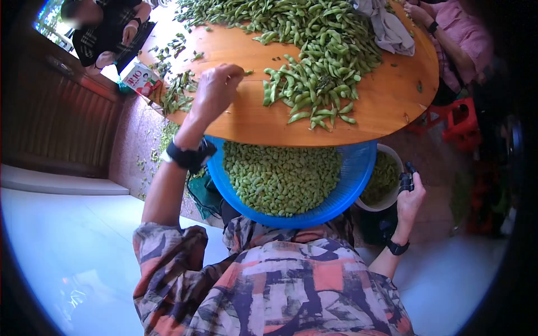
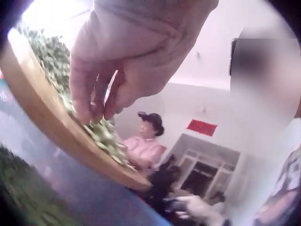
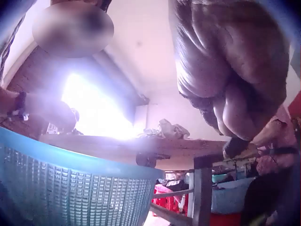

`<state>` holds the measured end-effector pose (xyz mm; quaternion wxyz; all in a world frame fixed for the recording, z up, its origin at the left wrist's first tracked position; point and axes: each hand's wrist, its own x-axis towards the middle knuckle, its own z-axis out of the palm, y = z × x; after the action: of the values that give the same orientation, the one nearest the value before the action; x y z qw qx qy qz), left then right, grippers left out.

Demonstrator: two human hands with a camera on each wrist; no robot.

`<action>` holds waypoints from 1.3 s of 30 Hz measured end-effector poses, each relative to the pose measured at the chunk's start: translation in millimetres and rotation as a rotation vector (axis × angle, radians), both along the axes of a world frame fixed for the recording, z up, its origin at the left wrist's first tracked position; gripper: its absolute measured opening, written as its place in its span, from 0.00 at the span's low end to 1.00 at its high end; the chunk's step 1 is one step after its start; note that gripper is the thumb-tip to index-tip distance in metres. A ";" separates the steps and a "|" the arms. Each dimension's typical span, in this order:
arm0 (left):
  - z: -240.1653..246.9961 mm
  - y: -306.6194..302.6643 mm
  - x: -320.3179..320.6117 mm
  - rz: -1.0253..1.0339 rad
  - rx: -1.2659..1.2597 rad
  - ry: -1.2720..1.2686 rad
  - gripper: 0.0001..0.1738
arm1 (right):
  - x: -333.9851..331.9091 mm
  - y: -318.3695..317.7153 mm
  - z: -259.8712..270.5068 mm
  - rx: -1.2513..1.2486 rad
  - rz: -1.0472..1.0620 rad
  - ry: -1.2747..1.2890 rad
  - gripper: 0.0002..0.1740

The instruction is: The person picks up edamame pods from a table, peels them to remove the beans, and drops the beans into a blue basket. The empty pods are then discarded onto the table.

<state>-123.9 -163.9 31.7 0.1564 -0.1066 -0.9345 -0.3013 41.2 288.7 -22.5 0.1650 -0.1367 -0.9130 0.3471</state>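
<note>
L hand (image 1: pixel 216 92) is over the desk (image 1: pixel 392 95), L of ctr & nearer the near edge; grip has fingers bent down, tips close together, w/ 1 green pod (image 1: pixel 248 72) right at them, but can't tell if it's pinched. R hand (image 1: pixel 412 199) is off the desk's near R edge, beside the white bucket (image 1: pixel 371 208); fingers curled, small dark item (image 1: pixel 407 181) at the tips, can't tell if gripped or worn. Main pod heap (image 1: pixel 325 56) runs from the far edge down twd the near edge, R of ctr; smaller pod pile (image 1: pixel 179 92) sits along the L edge. Blue basin (image 1: pixel 361 185) w/ shelled beans (image 1: pixel 280 173) is below the near edge, bucket just R of it. Grey cloth (image 1: pixel 392 33) lies nr the far R edge; 2 other ppl sit past the L & R edges.
</note>
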 end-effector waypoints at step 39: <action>-68.4 102.8 169.9 -0.214 0.768 -0.383 0.06 | 0.7 -152.5 -25.0 -0.248 0.865 -0.078 0.16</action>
<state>46.0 -61.2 -36.7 -0.0232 -0.0791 -0.7508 -0.6554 41.8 136.2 -47.4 -0.0475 0.2258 -0.8433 0.4855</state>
